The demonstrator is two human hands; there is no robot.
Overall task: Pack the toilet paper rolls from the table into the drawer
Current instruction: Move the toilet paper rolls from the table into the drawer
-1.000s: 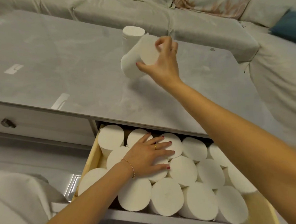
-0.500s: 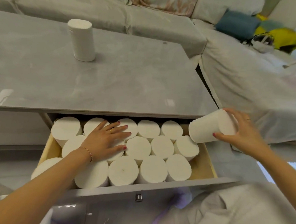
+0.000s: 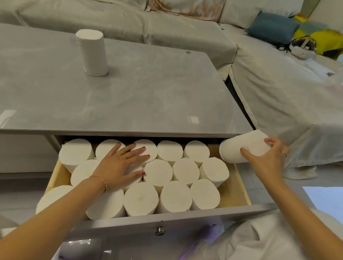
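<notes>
The open wooden drawer under the grey table holds several white toilet paper rolls standing on end in tight rows. My left hand lies flat on the rolls at the drawer's left middle, fingers spread. My right hand grips one white roll on its side, at the drawer's back right corner, above the rim. One more roll stands upright on the table's far left part.
A pale covered sofa wraps around the table's far and right sides, with a blue cushion and yellow items at the far right. The drawer's grey front with a metal knob is close to my body.
My right hand lifted a roll off the table, carried it to the right and down, and now holds it lower, at the drawer's back right corner. My left hand has stayed on the rolls.
</notes>
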